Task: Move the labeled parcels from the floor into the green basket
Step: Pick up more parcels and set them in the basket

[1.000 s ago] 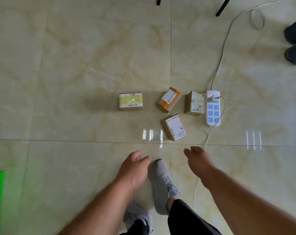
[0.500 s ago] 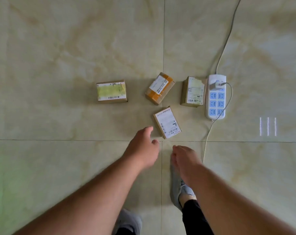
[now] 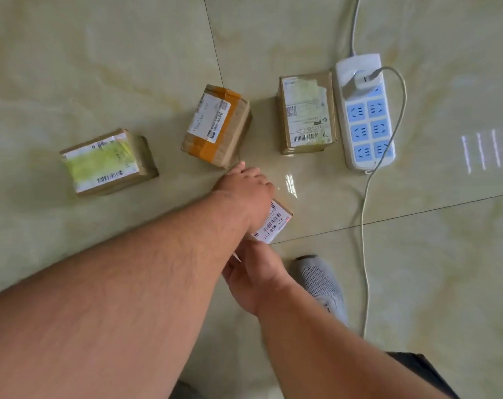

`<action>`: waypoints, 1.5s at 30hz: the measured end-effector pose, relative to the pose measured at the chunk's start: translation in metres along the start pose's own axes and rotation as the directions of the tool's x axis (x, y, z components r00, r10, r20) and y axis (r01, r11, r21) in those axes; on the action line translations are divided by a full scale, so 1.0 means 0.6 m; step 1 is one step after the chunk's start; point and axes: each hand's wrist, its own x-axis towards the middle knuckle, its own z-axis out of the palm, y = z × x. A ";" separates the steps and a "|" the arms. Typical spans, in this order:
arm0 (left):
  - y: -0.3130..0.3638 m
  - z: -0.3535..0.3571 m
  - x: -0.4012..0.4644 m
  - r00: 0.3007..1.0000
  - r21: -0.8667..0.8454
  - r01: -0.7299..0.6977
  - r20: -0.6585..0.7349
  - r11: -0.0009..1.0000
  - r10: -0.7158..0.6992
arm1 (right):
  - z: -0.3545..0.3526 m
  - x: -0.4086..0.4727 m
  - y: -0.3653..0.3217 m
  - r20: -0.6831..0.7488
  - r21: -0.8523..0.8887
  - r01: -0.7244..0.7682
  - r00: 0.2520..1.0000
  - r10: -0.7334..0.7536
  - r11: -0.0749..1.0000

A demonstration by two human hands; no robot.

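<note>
My left hand (image 3: 246,191) and right hand (image 3: 256,279) both grasp the near parcel (image 3: 274,223); power strip (image 3: 365,110) at 1 o'clock.

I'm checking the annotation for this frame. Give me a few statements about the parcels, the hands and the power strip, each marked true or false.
1. Four parcels are on the floor. True.
2. The left hand is on the nearest parcel. True.
3. The green basket stands beside the power strip. False: no basket is in view.
4. The parcel with orange tape lies between two other parcels. True.
5. The power strip has nothing plugged in. False: a plug sits in its far end.
</note>
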 end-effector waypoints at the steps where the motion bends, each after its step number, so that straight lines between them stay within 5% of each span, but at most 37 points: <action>1: -0.001 0.008 -0.004 0.999 -0.019 0.032 0.010 0.999 -0.031 | -0.005 -0.005 -0.001 -0.015 0.030 0.013 1.000 -0.013 0.999; 5: -0.009 0.049 -0.048 0.979 -0.331 0.204 0.098 0.921 -0.181 | -0.036 -0.037 -0.006 -0.139 -0.057 0.042 0.989 -0.049 0.998; 9: -0.014 0.080 -0.108 0.940 -0.705 0.316 0.144 0.635 -0.308 | -0.036 -0.079 -0.013 -0.138 -0.340 0.105 0.978 -0.160 0.935; 16: -0.027 0.120 -0.270 0.862 -0.968 0.236 0.166 0.089 -0.478 | 0.005 -0.181 0.009 0.078 -0.869 0.244 0.927 -0.366 0.432; 23: -0.039 0.182 -0.462 0.735 -0.952 0.056 0.242 -0.299 -0.633 | 0.090 -0.260 0.128 0.256 -0.954 0.287 0.929 -0.266 0.083; 30: -0.043 0.282 -0.618 0.637 -0.830 -0.111 0.363 -0.546 -0.681 | 0.156 -0.338 0.278 0.373 -0.882 0.303 0.917 -0.143 -0.360; 45: -0.075 0.515 -1.007 0.438 -0.522 -0.444 0.583 -0.728 -0.685 | 0.256 -0.467 0.730 0.457 -0.480 0.416 0.870 0.185 -0.772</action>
